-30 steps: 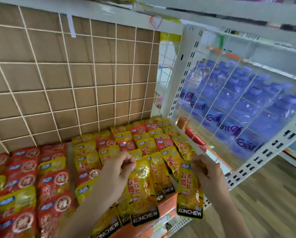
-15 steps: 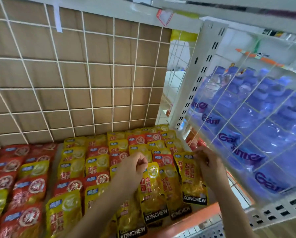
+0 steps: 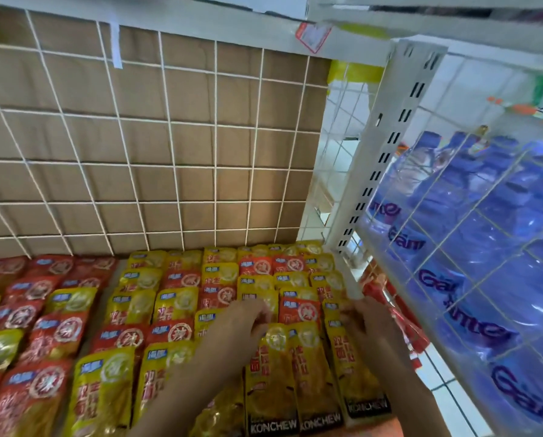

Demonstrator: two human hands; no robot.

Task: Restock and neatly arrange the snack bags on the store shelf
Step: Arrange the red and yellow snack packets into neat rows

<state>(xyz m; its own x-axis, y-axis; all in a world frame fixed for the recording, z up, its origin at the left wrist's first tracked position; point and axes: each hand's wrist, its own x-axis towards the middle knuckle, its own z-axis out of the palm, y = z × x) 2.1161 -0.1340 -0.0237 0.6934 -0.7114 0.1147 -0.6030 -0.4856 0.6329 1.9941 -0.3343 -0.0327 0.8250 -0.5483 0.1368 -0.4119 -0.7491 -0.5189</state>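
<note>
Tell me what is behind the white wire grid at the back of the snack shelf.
Brown cardboard stands right behind the wire grid, across most of its width. Whatever is behind the cardboard is hidden by it.

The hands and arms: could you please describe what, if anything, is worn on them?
Nothing worn shows. The left hand and right hand have no gloves, rings or watch; the left forearm and right forearm are bare to the frame's edge, no sleeve in view. Blur could hide small details.
</note>
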